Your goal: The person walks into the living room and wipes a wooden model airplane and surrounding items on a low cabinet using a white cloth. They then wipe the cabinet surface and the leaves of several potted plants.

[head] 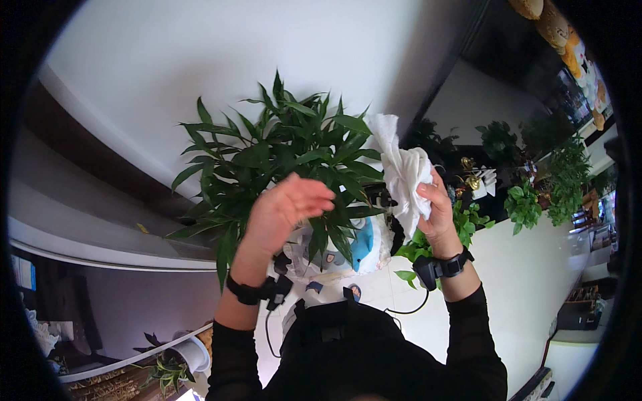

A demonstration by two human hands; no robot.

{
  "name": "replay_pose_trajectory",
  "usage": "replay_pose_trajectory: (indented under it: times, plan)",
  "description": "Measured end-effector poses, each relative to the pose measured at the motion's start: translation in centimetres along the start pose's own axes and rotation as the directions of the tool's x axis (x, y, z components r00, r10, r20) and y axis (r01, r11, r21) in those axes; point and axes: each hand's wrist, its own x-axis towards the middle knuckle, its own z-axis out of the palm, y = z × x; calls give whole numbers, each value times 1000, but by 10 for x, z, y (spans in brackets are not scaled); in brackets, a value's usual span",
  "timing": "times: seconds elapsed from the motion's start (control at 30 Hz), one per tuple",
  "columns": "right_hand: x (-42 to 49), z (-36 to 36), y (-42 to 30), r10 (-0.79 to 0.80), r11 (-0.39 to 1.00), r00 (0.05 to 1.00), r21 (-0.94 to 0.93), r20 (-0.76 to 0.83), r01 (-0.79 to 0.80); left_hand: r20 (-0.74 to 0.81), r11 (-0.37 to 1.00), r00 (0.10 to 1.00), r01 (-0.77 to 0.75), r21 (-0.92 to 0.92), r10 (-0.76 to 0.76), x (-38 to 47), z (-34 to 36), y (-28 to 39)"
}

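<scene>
A bushy potted plant [296,135] with long pointed green leaves stands before me against the white wall; its pot is hidden under the foliage. My right hand [436,205] grips a crumpled white cloth [404,165] at the plant's right edge, where a leaf tip meets the cloth. Over the front leaves hovers my left hand [291,208], slightly blurred, with nothing seen in it. Whether its fingertips touch a leaf I cannot tell. Below the leaves sits a light-coloured covered thing with a blue dolphin-like figure [362,245].
A large dark glossy screen [491,95] rises at the right, reflecting plants. Trailing green plants [524,203] and small gold ornaments [471,175] stand beneath it. At lower left, a white pot [193,351] holds another plant. Plush toys [554,30] line the upper right.
</scene>
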Motion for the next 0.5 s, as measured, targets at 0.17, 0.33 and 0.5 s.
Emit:
replay_pose_trajectory:
  times: [0.17,0.33,0.5]
  plan:
    - [14,46,10,49,897,973,-439,227,57,-365,963,895,-269,21,257,33,-54,43]
    - [70,92,59,-160,678,951,-671,265,301,-516,980,855,-142,-143,48,104,-101,29]
    - [167,94,103,-305,9,892,-936,334,353,-429,941,901,-82,-329,-71,151,-115,9]
